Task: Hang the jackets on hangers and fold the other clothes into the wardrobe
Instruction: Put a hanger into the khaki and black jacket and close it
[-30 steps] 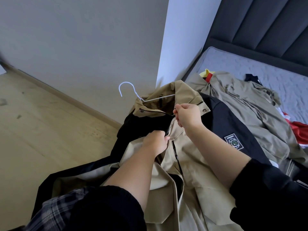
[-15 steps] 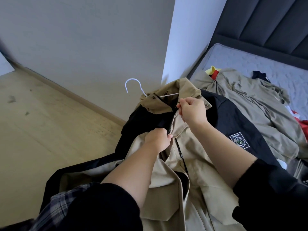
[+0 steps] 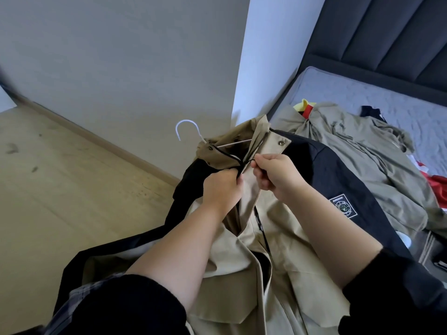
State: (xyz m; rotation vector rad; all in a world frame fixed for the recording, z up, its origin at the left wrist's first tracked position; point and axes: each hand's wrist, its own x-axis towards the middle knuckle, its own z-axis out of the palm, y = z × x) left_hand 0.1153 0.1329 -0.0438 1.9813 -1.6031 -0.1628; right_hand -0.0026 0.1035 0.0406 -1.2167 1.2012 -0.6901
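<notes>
**Both hands at the collar as the jacket sits on its hanger**

Here's the tan and black jacket (image 3: 278, 238), draped from the person's lap up toward the wall, with the white hanger (image 3: 186, 126) already threaded through the neck. Its hook pokes out past the collar and one wire arm shows inside the opening.

The left hand (image 3: 221, 189) is curled tight round the near front edge, just under the collar. The right hand (image 3: 278, 176) pinches the opposite edge between thumb and fingertips, right beside it. The two hands are nearly touching, drawing the front panels together at the throat. My read is that they are lining up the top of the zip or a snap. A closed front should stop the jacket sliding off thin wire shoulders. Whether a zip pull sits in those right fingers, I can't tell.

Over on the mattress (image 3: 362, 93), an olive garment (image 3: 362, 153) lies spread out, with red cloth (image 3: 437, 182) at the far edge, so plenty is left to sort. No wardrobe is in shot, and this jacket isn't hung yet.
</notes>
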